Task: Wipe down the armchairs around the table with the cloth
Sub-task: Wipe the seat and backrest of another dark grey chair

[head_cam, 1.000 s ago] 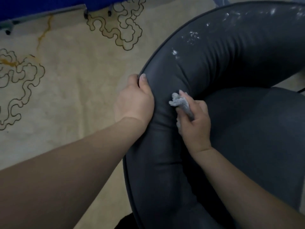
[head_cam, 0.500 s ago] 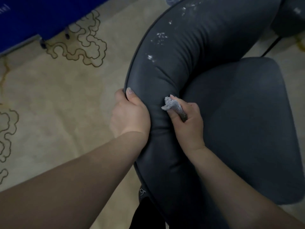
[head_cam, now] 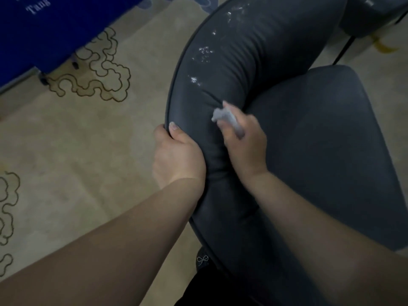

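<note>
The wiping is under way but, as I judge it, a good way from finished; the padded back of the armchair [head_cam: 242, 62] carries several whitish specks and smears along its upper curve, above where the hands are working, so that stretch seems not yet cleaned; the part of the back nearest the person looks free of marks, though the light is dim and the surface dark, so I would not swear to it; the seat [head_cam: 320, 151] shows no obvious marks either. A second dark chair [head_cam: 371, 16] shows at the top right corner, and since the task speaks of armchairs in the plural, at least that one is probably left to do.

The cloth [head_cam: 227, 120], a small grey wad, is bunched in the right hand [head_cam: 245, 144], whose fingers are curled round it; one end pokes out past the fingers and lies against the inner face of the chair back, just above the crease where back meets seat. The left hand [head_cam: 176, 155] grips the outer edge of the same back, thumb over the top and fingers wrapped behind, steadying it; the two hands lie close, with the padded roll between them. Patterned beige carpet [head_cam: 77, 151] lies beneath.
</note>
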